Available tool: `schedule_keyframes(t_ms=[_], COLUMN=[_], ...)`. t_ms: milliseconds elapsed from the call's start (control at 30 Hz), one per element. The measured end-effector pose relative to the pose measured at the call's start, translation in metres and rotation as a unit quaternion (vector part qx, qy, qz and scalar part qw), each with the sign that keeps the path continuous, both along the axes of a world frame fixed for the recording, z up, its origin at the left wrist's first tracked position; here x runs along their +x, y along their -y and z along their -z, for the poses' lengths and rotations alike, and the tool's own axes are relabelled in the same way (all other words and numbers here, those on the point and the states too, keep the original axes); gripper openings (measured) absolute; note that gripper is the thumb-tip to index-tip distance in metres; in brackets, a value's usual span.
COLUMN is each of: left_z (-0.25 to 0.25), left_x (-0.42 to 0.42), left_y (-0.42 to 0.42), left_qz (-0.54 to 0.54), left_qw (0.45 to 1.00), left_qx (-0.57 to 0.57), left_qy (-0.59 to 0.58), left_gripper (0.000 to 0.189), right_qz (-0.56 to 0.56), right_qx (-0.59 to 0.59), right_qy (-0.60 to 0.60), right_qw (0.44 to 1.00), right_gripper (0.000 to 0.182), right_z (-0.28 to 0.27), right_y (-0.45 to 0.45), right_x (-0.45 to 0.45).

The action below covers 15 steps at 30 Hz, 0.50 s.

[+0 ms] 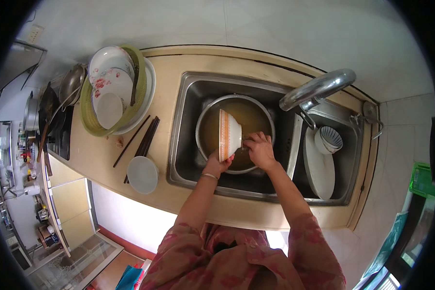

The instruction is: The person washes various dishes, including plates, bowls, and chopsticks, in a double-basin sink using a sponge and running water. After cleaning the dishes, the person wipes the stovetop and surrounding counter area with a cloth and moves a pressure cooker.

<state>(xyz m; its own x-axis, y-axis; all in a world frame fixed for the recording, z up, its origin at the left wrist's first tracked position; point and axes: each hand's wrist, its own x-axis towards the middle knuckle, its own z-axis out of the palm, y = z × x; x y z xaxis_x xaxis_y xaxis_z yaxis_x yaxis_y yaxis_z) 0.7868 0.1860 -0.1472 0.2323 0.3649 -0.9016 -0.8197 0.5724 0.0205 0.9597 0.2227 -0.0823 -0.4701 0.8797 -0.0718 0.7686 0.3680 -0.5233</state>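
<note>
My left hand (219, 164) grips the rim of a white bowl with an orange patterned band (230, 136), which is tipped on its side over a round metal basin (272, 127). Cloudy yellowish water (248, 108) fills the basin, and the basin stands in the larger compartment of a stainless steel sink (177, 137). At the bowl's foot is my right hand (259, 148), its fingers bent against the base; whether they pinch something small there cannot be told.
A chrome faucet (319, 88) arches over the divider. The smaller compartment holds an oval plate (320, 170) and stacked small bowls (328, 139). Left of the sink are a white bowl (142, 175), dark chopsticks (148, 137) and a green basket (141, 83) of dishes. Pans (72, 85) stand farther left.
</note>
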Motion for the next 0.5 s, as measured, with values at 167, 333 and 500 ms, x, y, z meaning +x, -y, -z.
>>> schedule_keyframes(t_ms=[167, 333, 500], left_z=[-0.017, -0.051, -0.056], left_x=[0.013, 0.012, 0.015], left_y=[-0.008, -0.006, 0.001], left_qz=[-0.079, 0.014, 0.113], left_qw=[0.99, 0.973, 0.692], left_qx=[0.04, 0.091, 0.306], left_qy=[0.114, -0.212, -0.644], left_gripper=[0.021, 0.022, 0.022], right_qz=[-0.034, 0.174, 0.237], right_qx=[0.026, -0.305, -0.426], right_qy=[0.218, -0.152, -0.374], right_qw=[0.975, 0.924, 0.789], right_gripper=[0.032, 0.043, 0.057], right_z=[0.033, -0.015, -0.075], right_y=[0.003, -0.012, 0.007], right_x=[0.013, 0.02, 0.019])
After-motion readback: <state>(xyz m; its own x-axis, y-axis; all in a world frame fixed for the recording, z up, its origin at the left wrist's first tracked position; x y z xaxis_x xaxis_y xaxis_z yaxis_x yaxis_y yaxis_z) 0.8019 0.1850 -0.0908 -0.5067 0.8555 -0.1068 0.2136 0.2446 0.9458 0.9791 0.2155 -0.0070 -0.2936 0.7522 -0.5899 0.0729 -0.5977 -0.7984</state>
